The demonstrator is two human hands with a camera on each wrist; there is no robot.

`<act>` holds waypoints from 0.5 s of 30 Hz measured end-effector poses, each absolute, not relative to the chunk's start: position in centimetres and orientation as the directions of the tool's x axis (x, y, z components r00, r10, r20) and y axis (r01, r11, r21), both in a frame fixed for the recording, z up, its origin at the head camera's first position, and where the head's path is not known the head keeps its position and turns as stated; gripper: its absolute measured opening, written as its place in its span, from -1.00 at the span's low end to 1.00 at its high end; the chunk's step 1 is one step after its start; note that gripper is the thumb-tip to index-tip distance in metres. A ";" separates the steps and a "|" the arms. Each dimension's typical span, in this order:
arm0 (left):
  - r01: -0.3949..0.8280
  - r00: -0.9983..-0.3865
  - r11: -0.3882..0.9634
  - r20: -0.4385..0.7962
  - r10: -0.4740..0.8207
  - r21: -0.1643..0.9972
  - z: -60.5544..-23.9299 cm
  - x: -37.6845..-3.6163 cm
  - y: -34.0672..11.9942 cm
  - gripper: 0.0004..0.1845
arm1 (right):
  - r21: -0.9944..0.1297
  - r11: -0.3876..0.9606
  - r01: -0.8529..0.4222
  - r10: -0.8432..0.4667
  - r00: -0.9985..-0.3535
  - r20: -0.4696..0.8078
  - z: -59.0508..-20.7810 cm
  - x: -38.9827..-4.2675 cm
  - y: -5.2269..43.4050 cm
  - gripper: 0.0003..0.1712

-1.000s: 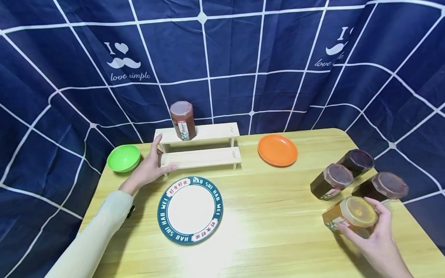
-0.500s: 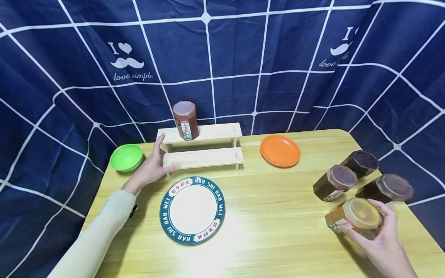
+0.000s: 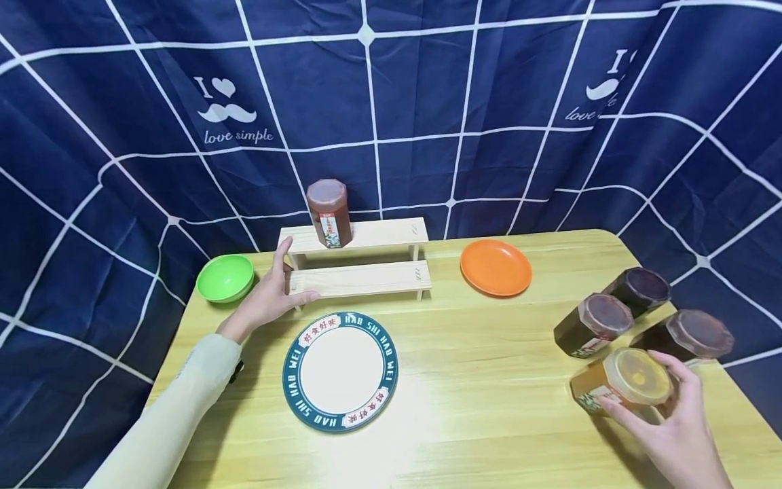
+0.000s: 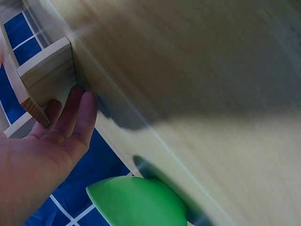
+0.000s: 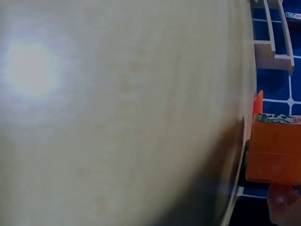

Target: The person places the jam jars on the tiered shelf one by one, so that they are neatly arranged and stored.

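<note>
My right hand [image 3: 672, 414] holds an eight-sided jar of orange-yellow contents [image 3: 595, 387], thumb on its near side and fingers round the far side. In the right wrist view the jar [image 5: 275, 153] shows as an orange block with a label; whether its base touches the table I cannot tell. At the left end of a two-step wooden shelf [image 3: 360, 278], my left hand [image 3: 265, 295] grips the end, thumb along the lower step's front. Its other fingers [image 4: 84, 113] lie by the end board in the left wrist view. A reddish-brown jar [image 3: 330, 214] stands on the upper step.
Several dark jars, among them one dark jar [image 3: 592, 326], stand beyond the held jar at the right. A green bowl [image 3: 225, 278] sits left of the shelf, an orange plate [image 3: 496, 267] right of it. A white plate with a blue-green rim [image 3: 293, 380] lies in front.
The head view has shifted slightly, so everything appears a little further right. Both hands keep their hold, and no object has clearly moved on the table.
</note>
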State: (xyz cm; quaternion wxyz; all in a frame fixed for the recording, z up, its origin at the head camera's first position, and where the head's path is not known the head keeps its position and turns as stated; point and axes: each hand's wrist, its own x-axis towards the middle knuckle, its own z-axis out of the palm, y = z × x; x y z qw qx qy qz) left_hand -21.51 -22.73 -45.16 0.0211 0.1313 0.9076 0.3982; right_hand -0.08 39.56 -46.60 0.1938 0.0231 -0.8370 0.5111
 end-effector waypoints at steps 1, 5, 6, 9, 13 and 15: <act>0.223 -0.964 0.649 0.068 0.256 0.728 -45.2 -21.5 -22.8 0.39 | -0.843 0.477 -0.249 0.149 -0.922 0.357 -46.5 -0.1 39.5 0.43; 0.215 -0.966 0.656 0.061 0.249 0.724 -45.1 -21.4 -22.8 0.39 | -0.835 0.479 -0.272 0.119 -0.922 0.368 -45.9 -0.3 39.0 0.44; 0.211 -0.967 0.657 0.057 0.248 0.723 -45.0 -21.4 -22.8 0.39 | -0.833 0.482 -0.272 0.117 -0.922 0.368 -45.7 -0.3 38.8 0.43; 0.205 -0.968 0.659 0.051 0.246 0.724 -45.0 -21.4 -22.7 0.38 | -0.854 0.432 -0.289 0.107 -0.924 0.367 -45.2 -0.4 38.3 0.42; 0.205 -0.968 0.657 0.054 0.243 0.725 -45.1 -21.4 -22.6 0.38 | -0.862 0.343 -0.374 0.061 -0.907 0.417 -44.4 -1.1 37.7 0.42; 0.205 -0.969 0.657 0.054 0.242 0.725 -45.1 -21.4 -22.6 0.38 | -0.854 0.316 -0.413 0.037 -0.894 0.446 -43.9 -1.5 37.4 0.41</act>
